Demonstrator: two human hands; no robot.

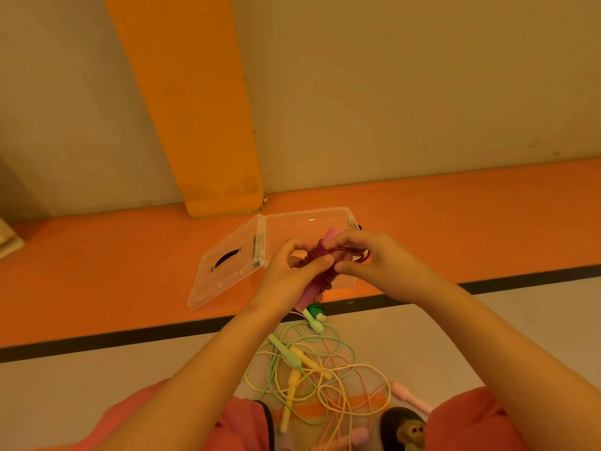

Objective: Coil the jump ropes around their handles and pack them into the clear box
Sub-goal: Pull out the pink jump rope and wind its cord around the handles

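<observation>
Left hand [286, 275] fingers [320, 261] clamp pink handles [309, 292]; right hand [370, 255] pinches maroon rope [325, 276] tail, in front of open clear box [305, 219]. Risk, my read: tail slips, springy coil unwinds. Other ropes [312, 369] tangled on floor [162, 359].

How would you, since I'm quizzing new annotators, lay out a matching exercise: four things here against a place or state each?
Things: 1 clear box; 2 lid; 3 dark red rope; 4 yellow jump rope.
States: A lying loose, tangled with the green jump rope; B wound round the pink handles; C open, on the orange strip; D swung out flat to the left.
Pairs: 1-C, 2-D, 3-B, 4-A.
</observation>
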